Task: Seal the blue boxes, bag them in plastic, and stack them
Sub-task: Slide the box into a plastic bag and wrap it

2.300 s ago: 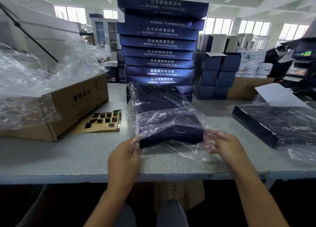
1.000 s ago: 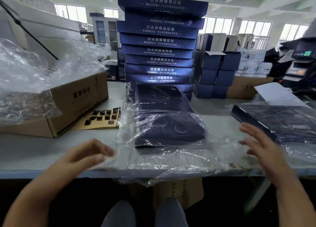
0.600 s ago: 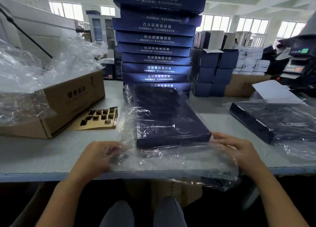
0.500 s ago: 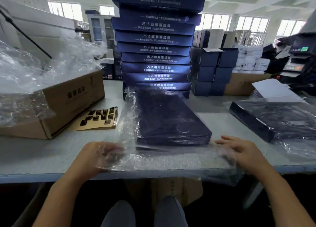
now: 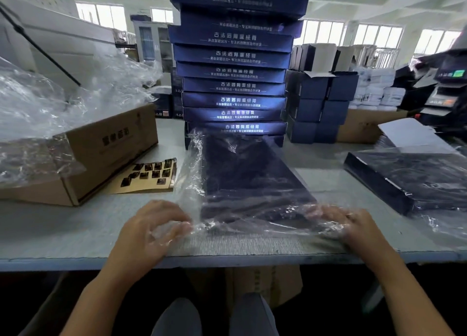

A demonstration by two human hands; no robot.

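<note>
A flat dark blue box (image 5: pixel 250 176) lies on the grey table inside a clear plastic bag (image 5: pixel 252 230), whose open end reaches the table's near edge. My left hand (image 5: pixel 151 228) grips the bag's near left corner, fingers curled around crumpled plastic. My right hand (image 5: pixel 351 225) holds the near right corner, with plastic over its fingers. Behind the box rises a tall stack of blue boxes (image 5: pixel 235 65) with white lettering. Another bagged dark box (image 5: pixel 414 179) lies at the right.
A brown carton (image 5: pixel 101 148) heaped with clear plastic bags (image 5: pixel 50 103) stands at the left, a sheet of dark stickers (image 5: pixel 149 175) beside it. Small blue boxes (image 5: pixel 318 105) are piled behind the stack. A cardboard box (image 5: pixel 262 282) sits under the table.
Both hands left the bag and spread apart, then came back to its near corners. They now hold the loose end closer to the box's front edge.
</note>
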